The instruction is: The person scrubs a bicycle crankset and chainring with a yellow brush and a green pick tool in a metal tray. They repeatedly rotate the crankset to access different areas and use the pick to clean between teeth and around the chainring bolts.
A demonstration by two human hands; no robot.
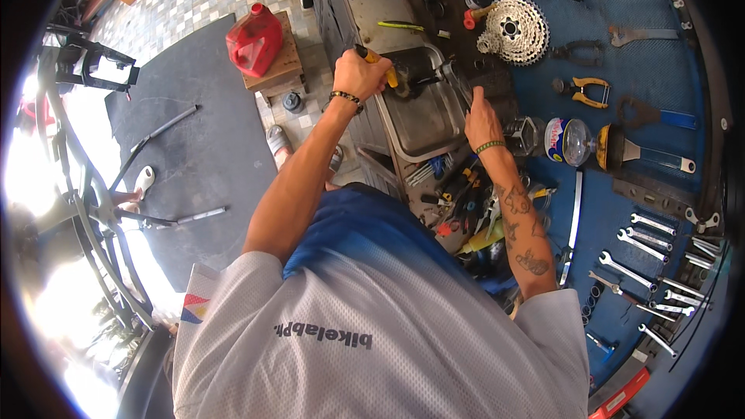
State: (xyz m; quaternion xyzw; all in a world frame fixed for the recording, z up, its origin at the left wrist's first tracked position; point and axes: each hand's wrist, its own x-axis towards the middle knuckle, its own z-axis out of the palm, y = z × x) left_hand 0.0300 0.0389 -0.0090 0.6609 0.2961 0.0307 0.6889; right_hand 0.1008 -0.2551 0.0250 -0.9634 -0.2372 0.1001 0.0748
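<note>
My left hand (359,76) is closed round a yellow-and-black handled tool (391,75), above the left part of a rectangular metal tray (419,151). The tool's working end is too small and dark to make out. At the tray's right side, my right hand (483,126) grips a long, narrow dark metal part (456,84) that slants over the tray's rim. Its exact kind does not show. Dark residue lies in the tray under the tool. Beyond my right hand, a silver bicycle cassette (521,27) lies on the bench.
Pliers and screwdrivers (466,195) crowd the bench nearer me. Rightward are a plastic bottle (570,142), a yellow-handled tool (591,93) and several wrenches (628,271) on the blue panel. A red jerrycan (254,40) stands on a wooden stool (283,66) at left.
</note>
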